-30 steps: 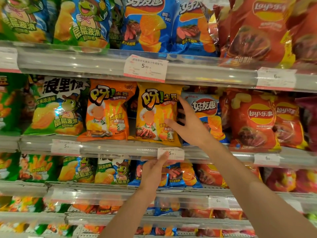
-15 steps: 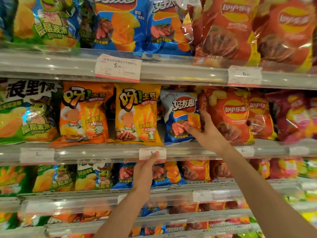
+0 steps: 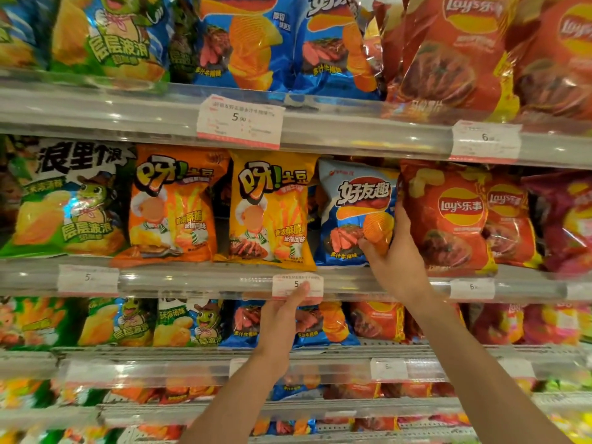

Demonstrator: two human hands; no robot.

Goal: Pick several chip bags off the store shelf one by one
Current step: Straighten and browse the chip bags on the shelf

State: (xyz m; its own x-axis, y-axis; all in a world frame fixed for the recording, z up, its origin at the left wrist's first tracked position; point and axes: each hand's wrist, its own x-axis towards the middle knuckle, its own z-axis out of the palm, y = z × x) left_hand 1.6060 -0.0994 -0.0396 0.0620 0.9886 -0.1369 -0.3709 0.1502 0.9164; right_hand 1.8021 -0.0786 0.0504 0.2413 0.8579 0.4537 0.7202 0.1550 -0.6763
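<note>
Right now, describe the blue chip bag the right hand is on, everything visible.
The blue chip bag is glossy, crinkled foil printed with white Chinese lettering, a ridged orange chip and sliced meat. It stands upright on the middle shelf, between a yellow bag and a red Lay's bag. The right hand grips its lower right corner, thumb across the front and fingers behind its right edge.

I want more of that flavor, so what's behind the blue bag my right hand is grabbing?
Nothing can be made out behind the blue bag: it fills its slot, and the right hand covers its lower right corner. The yellow bag and red bag hide its sides.
</note>
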